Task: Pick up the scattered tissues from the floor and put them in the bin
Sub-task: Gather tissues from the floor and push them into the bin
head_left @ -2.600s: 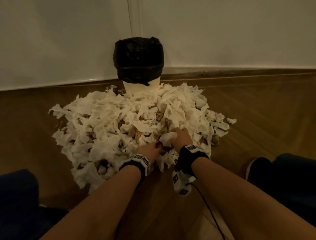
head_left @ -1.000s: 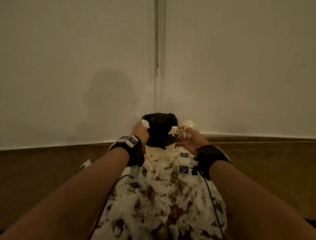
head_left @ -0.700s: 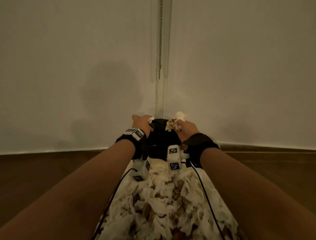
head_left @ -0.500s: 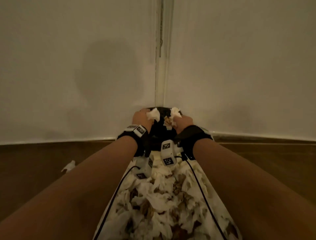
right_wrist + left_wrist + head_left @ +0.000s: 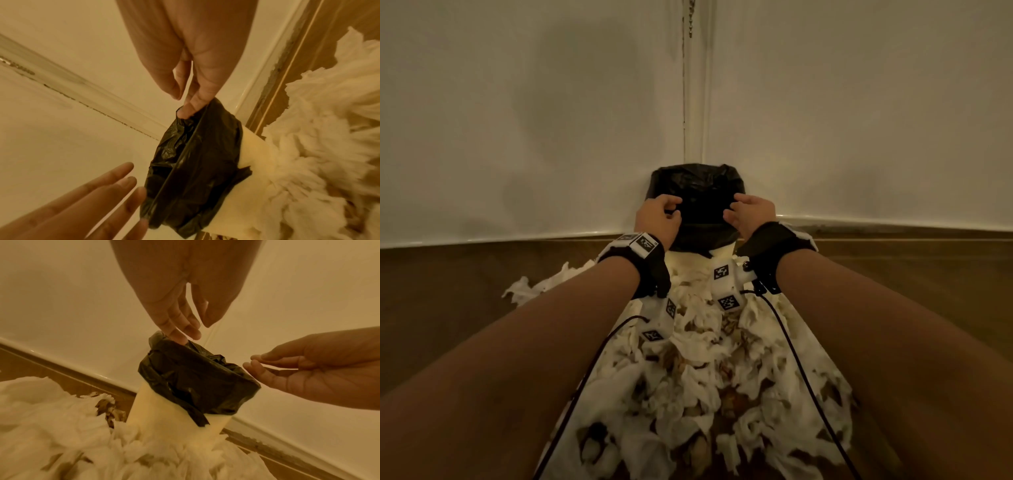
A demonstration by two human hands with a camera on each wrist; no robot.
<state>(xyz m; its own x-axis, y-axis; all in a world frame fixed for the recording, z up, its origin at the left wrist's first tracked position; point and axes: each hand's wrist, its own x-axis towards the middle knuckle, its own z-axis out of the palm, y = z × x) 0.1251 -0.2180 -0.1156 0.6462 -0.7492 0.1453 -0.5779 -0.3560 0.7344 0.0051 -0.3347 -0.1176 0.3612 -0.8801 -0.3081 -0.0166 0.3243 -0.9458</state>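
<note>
A cream bin (image 5: 722, 251) with a black liner (image 5: 697, 202) stands in the corner of the room. Both hands hover over its mouth and hold nothing. My left hand (image 5: 671, 209) is at the left rim, its fingers (image 5: 183, 334) hanging loosely down onto the liner's edge. My right hand (image 5: 734, 207) is at the right rim, its fingers (image 5: 190, 105) touching the liner (image 5: 195, 162). A big pile of torn white tissues (image 5: 705, 359) covers the floor from the bin's foot towards me, under both forearms. The bin's inside is dark and its contents are hidden.
Two white walls (image 5: 517, 120) meet behind the bin, with a pale skirting strip along the brown wooden floor (image 5: 911, 274). A stray tissue (image 5: 524, 291) lies left of the pile. Black cables (image 5: 787, 342) hang from the wrist bands over the tissues.
Both hands lifted clumps of tissue from the pile to the bin. Half a second ago they still held the clumps over its mouth; now the clumps are gone and the fingers are loose.
</note>
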